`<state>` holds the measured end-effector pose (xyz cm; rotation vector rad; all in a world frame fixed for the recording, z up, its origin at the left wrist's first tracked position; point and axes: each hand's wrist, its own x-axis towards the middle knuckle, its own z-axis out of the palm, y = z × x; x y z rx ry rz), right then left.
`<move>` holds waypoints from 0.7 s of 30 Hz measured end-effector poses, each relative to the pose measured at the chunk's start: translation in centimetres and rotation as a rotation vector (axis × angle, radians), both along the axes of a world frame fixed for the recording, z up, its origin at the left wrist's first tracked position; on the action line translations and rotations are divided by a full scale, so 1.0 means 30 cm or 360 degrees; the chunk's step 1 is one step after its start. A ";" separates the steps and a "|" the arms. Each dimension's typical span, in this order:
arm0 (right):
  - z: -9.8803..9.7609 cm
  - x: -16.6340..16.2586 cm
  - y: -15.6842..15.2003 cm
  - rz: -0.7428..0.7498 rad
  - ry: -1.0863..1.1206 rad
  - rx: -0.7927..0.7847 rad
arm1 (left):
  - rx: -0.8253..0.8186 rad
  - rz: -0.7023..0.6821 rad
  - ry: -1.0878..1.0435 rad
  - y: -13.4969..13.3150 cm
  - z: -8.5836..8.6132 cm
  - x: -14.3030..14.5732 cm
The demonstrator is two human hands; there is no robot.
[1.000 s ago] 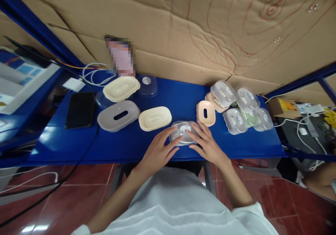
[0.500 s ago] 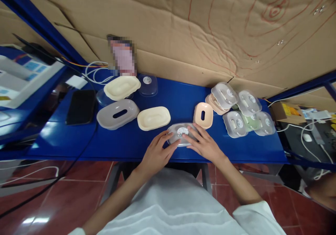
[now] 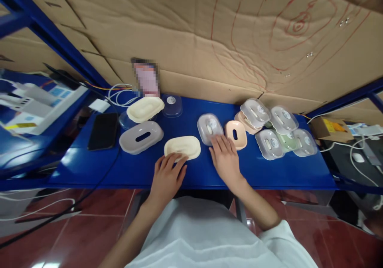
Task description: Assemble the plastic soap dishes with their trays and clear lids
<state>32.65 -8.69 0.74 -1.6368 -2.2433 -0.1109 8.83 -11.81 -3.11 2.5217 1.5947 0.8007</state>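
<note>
The clear-lidded box (image 3: 210, 127) has moved from the front edge of the bench toward the back, beside the peach tray (image 3: 236, 134). The right hand (image 3: 225, 159) followed it; the left hand (image 3: 166, 177) shifted to the cream tray (image 3: 182, 147)

Illumination: soft, even, from overhead. Glare on the table (image 3: 74, 162) at left. Strong wide-angle distortion bends the edges; the corners darken slightly.
</note>
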 end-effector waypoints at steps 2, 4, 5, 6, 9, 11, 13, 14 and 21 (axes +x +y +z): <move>-0.004 0.038 0.049 -0.0060 -0.0030 0.0056 | -0.0005 -0.0171 -0.0012 -0.023 0.003 0.002; -0.018 0.100 0.063 -0.0227 -0.0019 0.0149 | -0.0030 -0.0331 -0.0057 -0.040 0.002 0.003; -0.028 0.135 0.053 -0.0328 -0.0001 0.0190 | -0.0046 -0.0392 -0.0089 -0.046 0.000 0.002; -0.038 0.170 0.032 -0.0403 0.0015 0.0208 | -0.0058 -0.0440 -0.0121 -0.049 -0.004 -0.001; -0.055 0.241 -0.069 -0.0344 0.0079 0.0098 | -0.0070 -0.0496 -0.0173 -0.042 -0.018 -0.013; -0.045 0.240 -0.135 -0.0129 0.0198 -0.0041 | -0.0050 -0.0466 -0.0155 -0.025 -0.021 -0.020; -0.024 0.203 -0.175 0.0140 0.0326 -0.0177 | -0.0009 -0.0414 -0.0128 -0.002 -0.018 -0.024; -0.013 0.176 -0.183 0.0289 0.0367 -0.0252 | 0.0008 -0.0397 -0.0111 0.010 -0.016 -0.025; -0.050 0.060 -0.112 0.0732 0.0347 -0.0229 | 0.0013 -0.0468 0.0051 0.042 -0.020 -0.050</move>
